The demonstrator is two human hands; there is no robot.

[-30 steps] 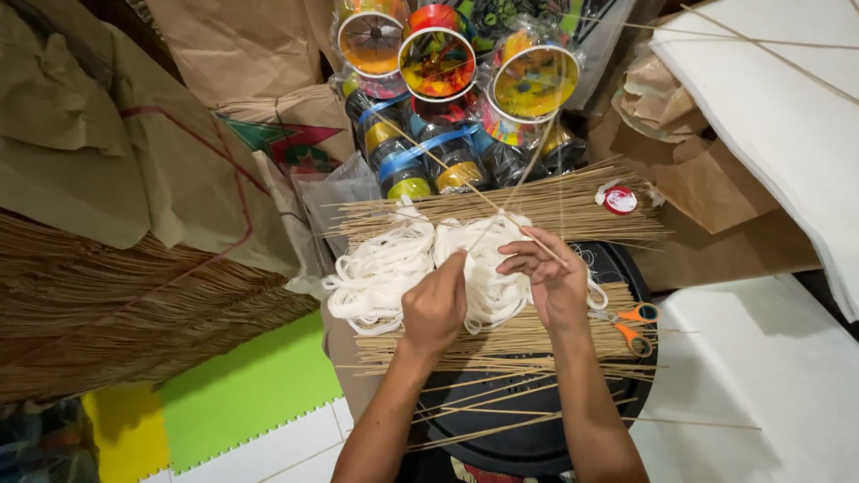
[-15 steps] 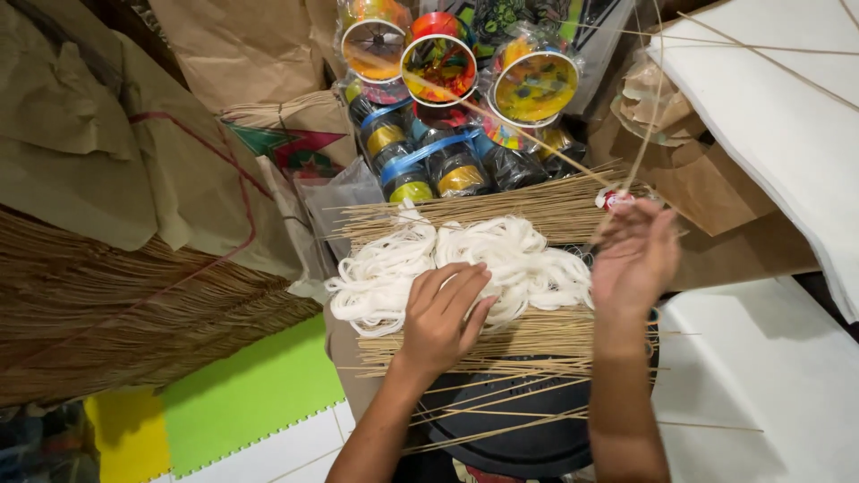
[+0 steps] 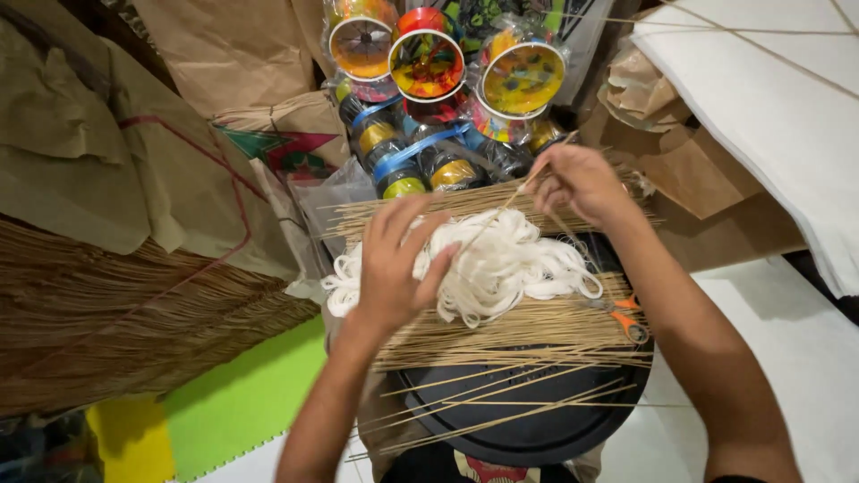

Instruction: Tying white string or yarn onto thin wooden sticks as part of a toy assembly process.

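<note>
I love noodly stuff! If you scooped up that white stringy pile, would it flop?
Probably yes: the white string pile lies in loose, limp loops, so it would likely sag and dangle. It looks light, and may snag on the thin sticks beneath. The left hand rests on it.

There is one camera, and it sits on the person's head. It looks almost straight down, tipped a little forward. It is close, so both arms come up from the bottom edge and fill the middle. The left hand [image 3: 394, 259] and the right hand [image 3: 580, 183] are near the centre, over the white string [image 3: 501, 264] and the sticks [image 3: 510, 326]. The round black tray [image 3: 528, 420] is at the bottom, nearest the camera. The bright reels [image 3: 429, 63] are at the top, farthest away. Brown paper [image 3: 98, 152] fills the left side and a white kite [image 3: 761, 98] the top right corner.
</note>
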